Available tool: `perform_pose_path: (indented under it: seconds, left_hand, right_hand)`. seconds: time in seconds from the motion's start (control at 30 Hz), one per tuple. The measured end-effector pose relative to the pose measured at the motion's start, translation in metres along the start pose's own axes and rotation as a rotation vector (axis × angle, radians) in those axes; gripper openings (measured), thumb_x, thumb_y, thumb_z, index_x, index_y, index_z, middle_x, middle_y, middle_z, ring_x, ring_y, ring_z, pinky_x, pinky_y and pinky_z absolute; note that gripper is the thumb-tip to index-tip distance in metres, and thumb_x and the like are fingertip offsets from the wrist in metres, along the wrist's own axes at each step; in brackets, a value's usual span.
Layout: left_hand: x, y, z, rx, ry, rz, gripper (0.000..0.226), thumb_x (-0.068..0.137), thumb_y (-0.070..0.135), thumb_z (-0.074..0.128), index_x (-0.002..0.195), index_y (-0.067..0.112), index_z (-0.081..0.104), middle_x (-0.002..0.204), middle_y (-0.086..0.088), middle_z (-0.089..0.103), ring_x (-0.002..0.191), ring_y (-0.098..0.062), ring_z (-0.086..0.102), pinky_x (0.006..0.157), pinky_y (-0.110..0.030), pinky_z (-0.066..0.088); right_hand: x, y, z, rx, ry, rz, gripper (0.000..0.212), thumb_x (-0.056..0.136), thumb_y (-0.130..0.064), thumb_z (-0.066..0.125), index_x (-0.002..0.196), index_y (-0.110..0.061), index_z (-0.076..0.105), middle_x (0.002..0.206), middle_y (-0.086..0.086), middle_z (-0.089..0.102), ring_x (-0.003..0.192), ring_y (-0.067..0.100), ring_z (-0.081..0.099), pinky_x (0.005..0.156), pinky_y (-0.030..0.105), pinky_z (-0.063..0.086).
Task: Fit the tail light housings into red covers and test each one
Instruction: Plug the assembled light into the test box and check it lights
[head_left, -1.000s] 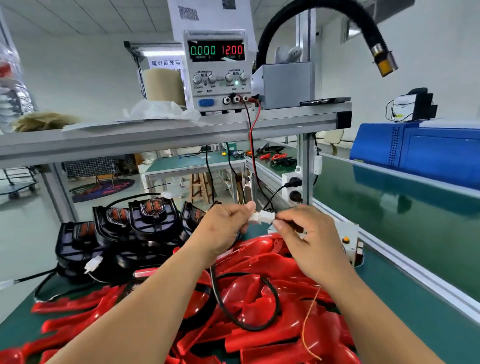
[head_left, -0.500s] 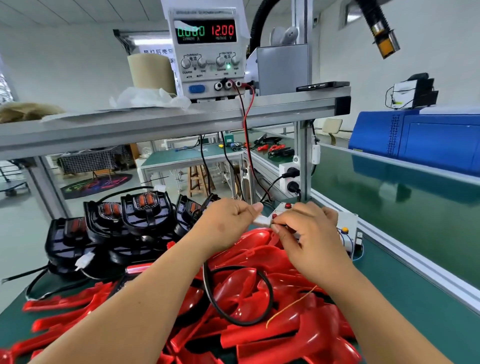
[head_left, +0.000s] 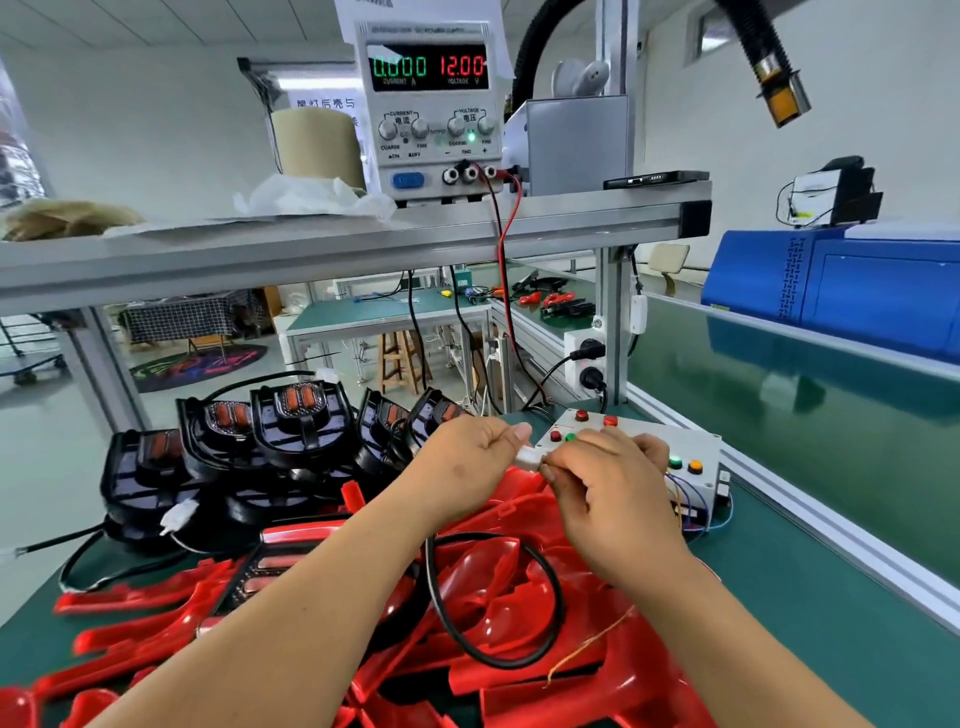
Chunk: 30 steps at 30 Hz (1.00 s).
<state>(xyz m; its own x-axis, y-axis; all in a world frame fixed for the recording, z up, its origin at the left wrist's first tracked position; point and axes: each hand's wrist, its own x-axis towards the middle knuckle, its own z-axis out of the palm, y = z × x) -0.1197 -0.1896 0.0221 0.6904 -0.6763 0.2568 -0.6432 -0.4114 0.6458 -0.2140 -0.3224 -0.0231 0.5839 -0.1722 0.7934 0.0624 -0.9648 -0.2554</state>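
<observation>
The left grip (head_left: 467, 467) and right grip (head_left: 613, 499) are pinching the white plug (head_left: 527, 457) from either end; likely light, stiff and brittle, it is wanting holding by its body.

Bright, even indoor light, strip lamp (head_left: 306, 82) glowing behind. Shadows soft and faint. Glossy green belt (head_left: 779, 415) mirrors the blue machine (head_left: 857, 291). Wide-angle bends the shelf rail (head_left: 363, 241); red covers (head_left: 130, 639) lower left are motion-blurred, display (head_left: 428, 67) digits sharp.
</observation>
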Motion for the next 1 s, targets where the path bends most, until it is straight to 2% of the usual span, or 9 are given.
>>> perform_pose_path:
  seconds: [0.1,0.23,0.33,0.43,0.6,0.67,0.73,0.83,1.0]
  left_hand:
    - [-0.008,-0.001,-0.019,0.071,-0.069,-0.034,0.045,0.102,0.047,0.035,0.127,0.021,0.063,0.106,0.005,0.062,0.094,-0.005,0.052,0.084,-0.022,0.04]
    - [-0.047,-0.031,-0.065,-0.136,0.064,-0.119,0.057,0.098,0.042,0.048,0.151,0.039,0.027,0.146,0.022,0.032,0.13,0.001,0.029,0.105,-0.022,0.026]
    - [-0.101,-0.072,-0.092,-0.095,-0.066,-0.232,0.094,0.075,0.061,0.073,0.148,0.054,0.014,0.147,0.031,0.016,0.134,0.005,0.019,0.098,-0.014,0.032]
    - [-0.143,-0.103,-0.104,0.11,-0.34,-0.263,0.133,0.044,0.079,0.076,0.139,0.058,-0.015,0.151,0.032,-0.013,0.144,0.004,-0.003,0.117,-0.025,0.013]
    - [-0.154,-0.121,-0.101,0.157,-0.281,-0.332,0.135,0.047,0.071,0.077,0.133,0.056,-0.026,0.151,0.027,-0.025,0.15,-0.018,-0.012,0.122,-0.047,0.007]
    - [-0.154,-0.121,-0.101,0.164,-0.246,-0.346,0.13,0.055,0.061,0.08,0.131,0.058,-0.026,0.146,0.029,-0.027,0.149,-0.022,-0.014,0.12,-0.051,0.009]
    - [-0.153,-0.124,-0.098,0.184,-0.233,-0.363,0.13,0.061,0.054,0.083,0.129,0.057,-0.029,0.148,0.03,-0.023,0.147,-0.022,-0.01,0.119,-0.05,0.013]
    - [-0.154,-0.129,-0.091,0.274,-0.177,-0.363,0.134,0.065,0.056,0.08,0.135,0.045,-0.035,0.154,0.029,-0.016,0.143,-0.023,0.002,0.119,-0.046,0.019]
    - [-0.158,-0.135,-0.089,0.142,-0.198,-0.375,0.135,0.063,0.066,0.078,0.136,0.047,-0.034,0.148,0.032,-0.032,0.15,-0.026,-0.009,0.12,-0.047,0.017]
  right_hand:
    - [0.006,0.009,0.006,-0.099,-0.094,0.017,0.018,0.089,-0.028,0.058,0.077,-0.026,0.071,0.076,-0.009,0.061,0.081,0.018,0.058,0.066,0.032,0.013]
    - [0.006,0.025,0.022,-0.314,-0.389,0.232,0.024,0.097,-0.035,0.045,0.104,-0.032,0.068,0.104,-0.009,0.061,0.11,0.017,0.052,0.089,0.036,0.024]
    - [0.002,0.032,0.028,-0.433,-0.446,0.275,0.026,0.096,-0.037,0.045,0.107,-0.027,0.067,0.113,-0.004,0.062,0.112,0.02,0.052,0.096,0.039,0.031]
    - [0.004,0.037,0.031,-0.448,-0.401,0.199,0.027,0.095,-0.039,0.046,0.107,-0.029,0.068,0.117,-0.007,0.059,0.114,0.02,0.048,0.094,0.038,0.032]
    - [0.027,0.041,0.039,-0.38,-0.586,0.094,0.028,0.09,-0.042,0.05,0.113,-0.029,0.059,0.156,-0.005,0.03,0.145,0.017,0.023,0.113,0.04,0.021]
    - [0.039,0.043,0.042,-0.376,-0.724,0.108,0.007,0.089,-0.042,0.05,0.09,-0.035,0.048,0.163,-0.005,0.014,0.15,0.015,0.008,0.117,0.042,0.014]
    - [0.049,0.044,0.046,-0.398,-0.844,0.11,0.019,0.09,-0.042,0.045,0.076,-0.035,0.034,0.164,-0.004,0.005,0.151,0.014,-0.002,0.119,0.044,0.009]
    - [0.057,0.045,0.058,-0.439,-0.938,0.13,0.023,0.092,-0.038,0.036,0.104,-0.031,0.054,0.163,-0.003,0.012,0.15,0.013,-0.001,0.119,0.047,0.002]
    - [0.053,0.046,0.069,-0.455,-0.892,0.182,0.053,0.091,-0.037,0.03,0.141,-0.019,0.039,0.16,0.002,0.02,0.149,0.013,0.006,0.119,0.046,0.001]
